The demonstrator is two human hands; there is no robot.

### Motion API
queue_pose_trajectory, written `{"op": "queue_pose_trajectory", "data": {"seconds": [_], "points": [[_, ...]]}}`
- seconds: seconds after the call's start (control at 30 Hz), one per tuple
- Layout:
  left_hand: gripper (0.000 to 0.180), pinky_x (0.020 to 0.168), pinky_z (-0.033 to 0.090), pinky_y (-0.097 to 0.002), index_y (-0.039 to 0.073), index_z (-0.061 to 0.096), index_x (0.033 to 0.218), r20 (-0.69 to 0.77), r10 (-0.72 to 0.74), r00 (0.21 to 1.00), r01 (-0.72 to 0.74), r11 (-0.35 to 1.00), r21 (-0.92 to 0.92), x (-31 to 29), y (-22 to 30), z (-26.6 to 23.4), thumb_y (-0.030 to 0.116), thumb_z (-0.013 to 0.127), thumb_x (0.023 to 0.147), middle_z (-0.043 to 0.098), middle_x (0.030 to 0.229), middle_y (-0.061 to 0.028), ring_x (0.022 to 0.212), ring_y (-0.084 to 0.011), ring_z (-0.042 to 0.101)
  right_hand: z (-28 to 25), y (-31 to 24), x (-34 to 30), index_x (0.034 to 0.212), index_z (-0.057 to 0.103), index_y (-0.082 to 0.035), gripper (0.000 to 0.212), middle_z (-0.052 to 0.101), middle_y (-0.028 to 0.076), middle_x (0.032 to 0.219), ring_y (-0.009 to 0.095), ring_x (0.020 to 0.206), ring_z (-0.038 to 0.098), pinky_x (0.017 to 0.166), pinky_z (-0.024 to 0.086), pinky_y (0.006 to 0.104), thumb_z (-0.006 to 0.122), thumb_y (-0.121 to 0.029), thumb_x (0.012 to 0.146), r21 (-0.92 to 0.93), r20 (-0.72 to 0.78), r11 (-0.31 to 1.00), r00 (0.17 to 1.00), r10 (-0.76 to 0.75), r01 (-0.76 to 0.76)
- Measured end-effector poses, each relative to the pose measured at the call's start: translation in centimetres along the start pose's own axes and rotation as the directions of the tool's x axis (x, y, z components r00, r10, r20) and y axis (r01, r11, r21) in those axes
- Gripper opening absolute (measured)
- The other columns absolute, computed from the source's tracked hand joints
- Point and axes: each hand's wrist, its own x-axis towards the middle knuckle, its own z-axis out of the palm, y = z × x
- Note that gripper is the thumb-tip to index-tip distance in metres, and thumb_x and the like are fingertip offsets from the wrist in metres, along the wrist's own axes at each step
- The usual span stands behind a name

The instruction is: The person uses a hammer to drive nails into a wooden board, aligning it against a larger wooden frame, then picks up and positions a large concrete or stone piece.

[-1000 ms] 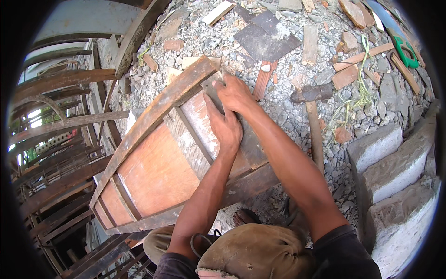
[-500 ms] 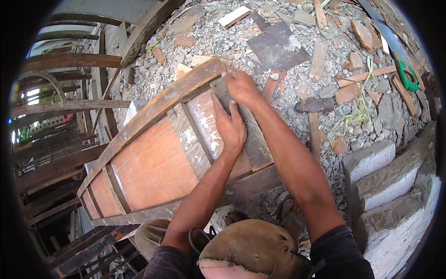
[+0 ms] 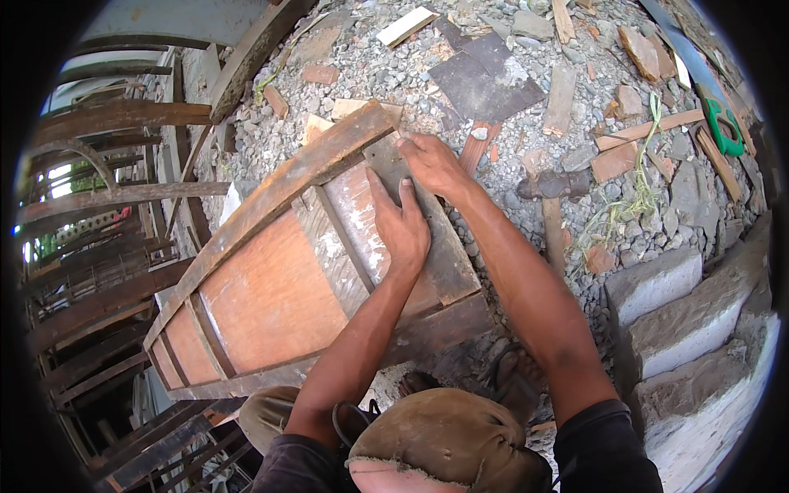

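Seemingly a building site: rubble [image 3: 362, 62], hammer [image 3: 553, 195] (saw [image 3: 693, 70] too).

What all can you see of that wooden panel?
The wooden panel slants across the view, its narrower-looking end at lower left. Dark, worn boards frame an orange-brown sheet crossed by slats, with whitish patches near the end board. The left hand and right hand both touch this end.

My framed panel [image 3: 271, 283] shows orange-brown, smeared white in patches, within dark brown edging [image 3: 279, 191]. Right of the panel, I see a green saw handle [image 3: 729, 146] and blue-grey blade [image 3: 684, 51]; nearer me than the panel, my trousers [image 3: 436, 419] are olive-brown.
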Motion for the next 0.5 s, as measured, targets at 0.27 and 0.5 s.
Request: {"op": "queue_pose_trajectory", "data": {"seconds": [0.27,0.5], "points": [[0.068,0.12,0.03,-0.0464,-0.007,0.027,0.158,0.009,-0.028,1.0,0.028,1.0,-0.002,0.5,-0.8,-0.6,0.027,0.052,0.104,0.038,0.155,-0.0359,0.143,-0.0484,0.04,-0.1,-2.4,0.2,0.121,0.071,0.0,0.039,0.071,0.031,0.109,0.044,0.107,0.069,0.094,0.052,0.047,0.065,-0.029,0.096,-0.226,0.023,0.973,0.999,-0.031,0.035],[0.053,0.124,0.018,-0.0535,0.004,0.041,0.155,0.024,0.251,0.968,-0.239,0.88,0.411,-0.2,1.1,-0.1,0.021,0.048,0.105,0.033,0.163,-0.0239,0.152,-0.0412,0.027,-21.2,-4.7,5.5,0.1,0.078,-0.002,0.035,0.074,0.027,0.097,0.042,0.097,0.073,0.088,0.055,0.0446,0.068,-0.03,0.082,-0.051,-0.751,0.997,0.655,-0.077,0.059]]}}
